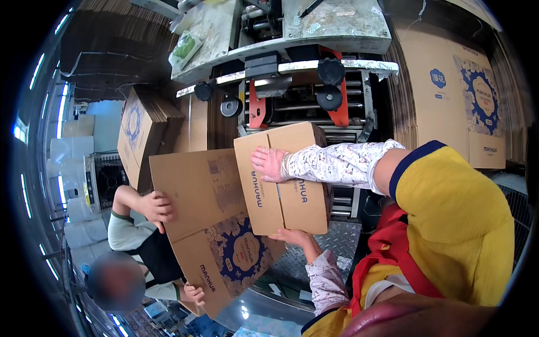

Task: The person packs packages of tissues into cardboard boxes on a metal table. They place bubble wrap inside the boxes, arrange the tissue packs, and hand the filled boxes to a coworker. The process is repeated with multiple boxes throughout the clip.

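A closed brown cardboard box (264, 219) with dark blue print stands tilted in front of the roller machine, a seam running down its facing side. My right hand (269, 164) lies flat on its upper part, fingers stretched out. At the lower edge, my left hand (295, 238) supports the same box, its fingers partly hidden against it. Beside it on the left, a large flattened carton (193, 188) with a blue pattern overlaps the box's side. A co-worker's hands (158, 209) grip that carton by its outer edge.
The machine's rollers (297, 112), orange brackets (338, 106) and black knobs (330, 72) lie just beyond the box. Stacks of flat cartons stand at the right (443, 112) and far left (115, 42). A diamond-plate metal surface (337, 247) is below the box.
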